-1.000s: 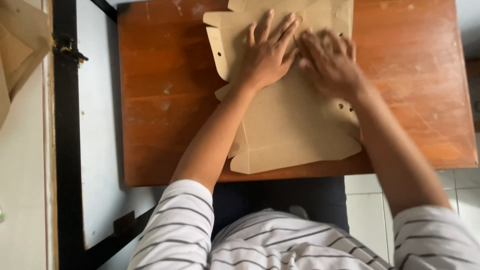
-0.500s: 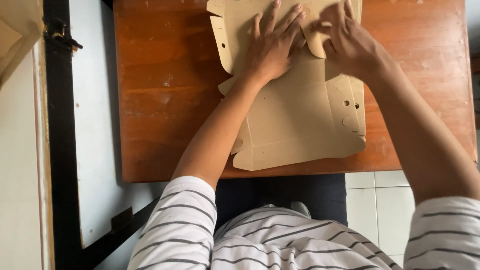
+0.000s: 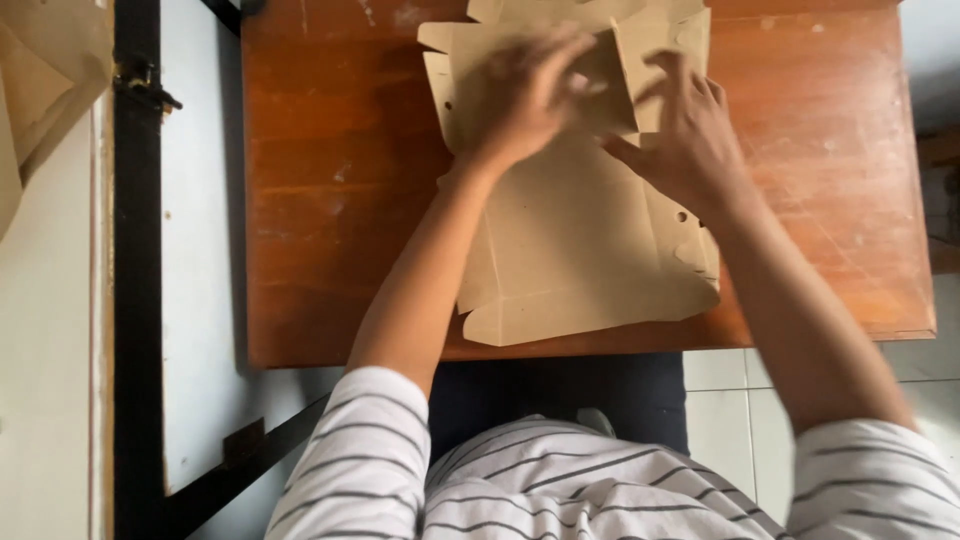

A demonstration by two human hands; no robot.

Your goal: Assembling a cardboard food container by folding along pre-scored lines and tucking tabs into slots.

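A flat brown cardboard box blank [image 3: 570, 240] with small punched holes lies on a reddish wooden table [image 3: 330, 200]. My left hand [image 3: 520, 95], blurred by motion, rests on the blank's upper left part with its fingers against a raised flap [image 3: 610, 70]. My right hand [image 3: 685, 140] presses on the blank's upper right part, fingers spread beside that flap. The blank's near edge reaches the table's front edge.
A black metal frame [image 3: 135, 270] runs along the table's left side over a pale floor. More brown cardboard [image 3: 45, 70] shows at the top left corner. White floor tiles [image 3: 745, 430] lie to the right below the table. My striped sleeves fill the bottom.
A flap at the blank's upper middle has been folded up. My left hand lifted from lying flat and moved onto the flap; my right hand shifted down and to the right.
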